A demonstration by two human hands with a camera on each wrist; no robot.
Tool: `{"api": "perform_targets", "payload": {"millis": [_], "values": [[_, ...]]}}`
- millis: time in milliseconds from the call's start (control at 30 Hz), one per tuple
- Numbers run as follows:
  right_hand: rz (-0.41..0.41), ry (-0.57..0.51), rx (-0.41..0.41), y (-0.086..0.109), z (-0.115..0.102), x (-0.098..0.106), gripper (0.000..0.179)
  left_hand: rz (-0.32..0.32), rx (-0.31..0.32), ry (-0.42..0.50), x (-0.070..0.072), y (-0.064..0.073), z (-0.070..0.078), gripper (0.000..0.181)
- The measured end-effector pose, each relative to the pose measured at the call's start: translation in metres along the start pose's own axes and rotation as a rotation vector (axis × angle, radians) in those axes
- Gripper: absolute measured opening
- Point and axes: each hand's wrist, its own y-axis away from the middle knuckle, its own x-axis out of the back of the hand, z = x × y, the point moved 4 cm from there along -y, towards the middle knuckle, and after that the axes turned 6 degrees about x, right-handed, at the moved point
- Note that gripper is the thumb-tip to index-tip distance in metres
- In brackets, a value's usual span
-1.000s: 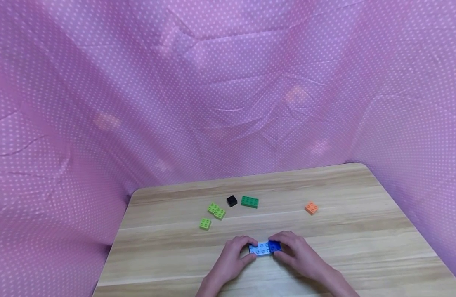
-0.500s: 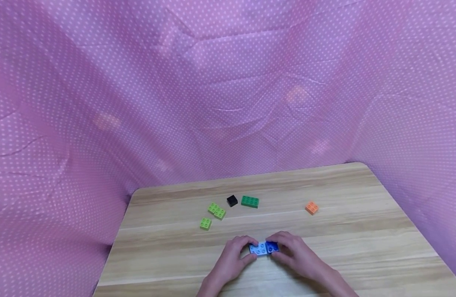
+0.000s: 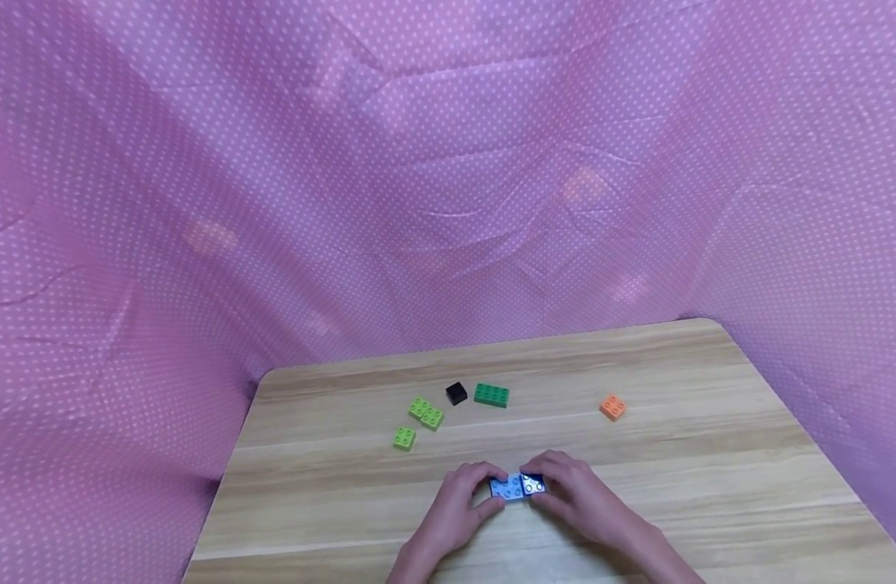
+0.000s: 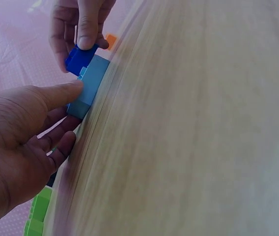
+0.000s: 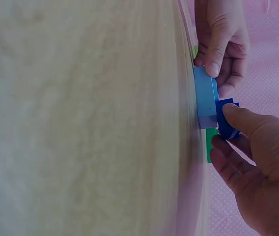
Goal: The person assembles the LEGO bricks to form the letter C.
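Left hand (image 3: 456,509), thumb and fingers slightly parted, pinches a light-blue brick (image 3: 509,488); right hand (image 3: 585,500) likewise a dark-blue brick (image 3: 533,485) at the first's right end

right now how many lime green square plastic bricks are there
3. In the head view, one lime green square plastic brick lies left of the black square plastic brick; the second brick adjoins it, lower right; the third brick lies apart, below both. None seems hidden.
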Motion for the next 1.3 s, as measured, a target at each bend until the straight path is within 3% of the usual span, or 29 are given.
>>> {"api": "perform_targets", "payload": {"millis": [533,867,933,1000,1200,1300], "values": [[-0.045,0.042,-0.008,-0.003,-0.001,0.002,0.034,-0.006,0.016,0.002,-0.002,-0.001,-0.001,0.026],[-0.026,-0.058,-0.055,-0.003,0.002,-0.001,0.034,0.026,-0.028,0.018,0.004,0.001,-0.003,0.029],[-0.025,-0.053,-0.062,-0.003,0.002,-0.002,0.036,0.084,-0.038,0.013,0.011,0.003,-0.005,0.032],[-0.031,-0.046,-0.076,-0.003,0.002,-0.002,0.037,0.182,-0.031,0.007,0.023,0.005,-0.008,0.032],[-0.057,-0.016,-0.112,-0.002,0.003,-0.003,0.037,0.617,0.069,-0.016,0.071,0.014,-0.026,0.023],[-0.057,0.001,-0.119,-0.002,0.004,-0.002,0.037,0.789,0.123,-0.051,0.092,0.018,-0.038,0.026]]}}
